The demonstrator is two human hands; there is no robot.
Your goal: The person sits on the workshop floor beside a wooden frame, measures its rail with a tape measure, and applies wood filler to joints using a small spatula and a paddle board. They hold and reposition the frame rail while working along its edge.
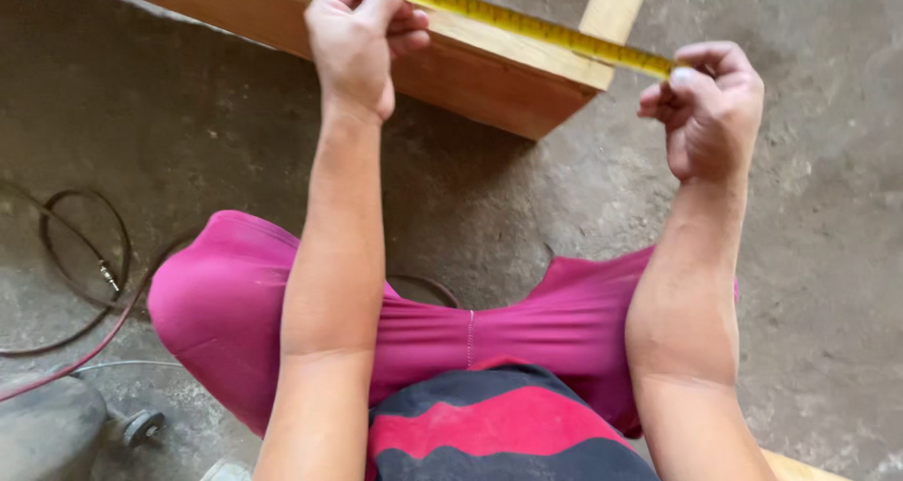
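Observation:
A yellow measuring tape (536, 27) is stretched across a wooden frame (489, 72) that lies on the concrete floor at the top of the head view. My left hand (362, 39) presses the tape down on the frame's long board with thumb and fingers. My right hand (710, 105) pinches the tape's other end just past the frame's corner, off the wood. I am squatting, with magenta trousers (245, 302) and a red and dark striped shirt (499, 425) below my arms.
Dark cables and a red cord (85, 283) coil on the floor at the left. A grey round object with a small wheel-like part (141, 426) sits at the bottom left. Another wooden piece (800, 467) shows at the bottom right. Rough concrete floor (828, 255) surrounds me.

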